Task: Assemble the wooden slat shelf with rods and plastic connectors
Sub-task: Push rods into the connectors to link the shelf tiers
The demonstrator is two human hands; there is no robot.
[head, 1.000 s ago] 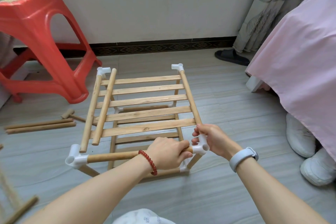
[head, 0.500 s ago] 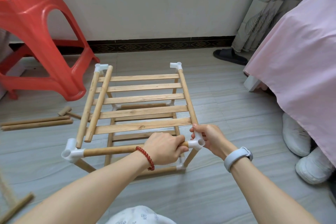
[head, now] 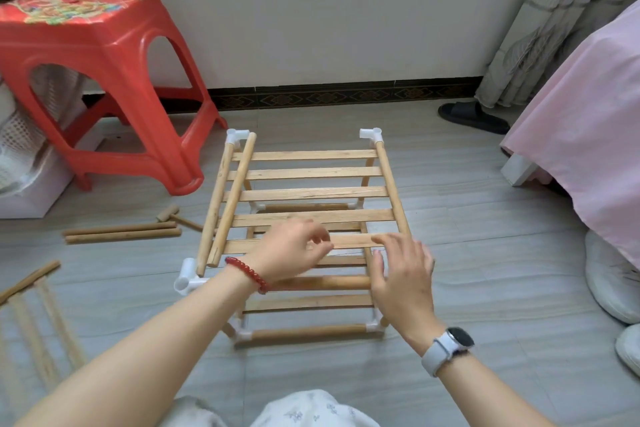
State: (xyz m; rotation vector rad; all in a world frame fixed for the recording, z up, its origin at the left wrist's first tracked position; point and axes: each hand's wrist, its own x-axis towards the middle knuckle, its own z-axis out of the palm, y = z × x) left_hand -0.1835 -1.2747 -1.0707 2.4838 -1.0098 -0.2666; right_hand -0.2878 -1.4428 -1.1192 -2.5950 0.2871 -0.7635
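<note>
Whereas a second ago both hands gripped the front rod [head: 322,282] at its corner, left hand [head: 291,250] and right hand [head: 403,274] now hover loose-fingered, empty, above the shelf [head: 311,194] on the floor: joint presumably seated.

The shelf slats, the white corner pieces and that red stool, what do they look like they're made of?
Slats: pale bare wood, it seems, with visible grain streaks and a matte, unpainted surface. White corner pieces: probably moulded plastic, smooth, uniformly white, with round sockets. Red stool: glossy plastic, judging by shiny highlights and its one-piece moulded legs.
</note>
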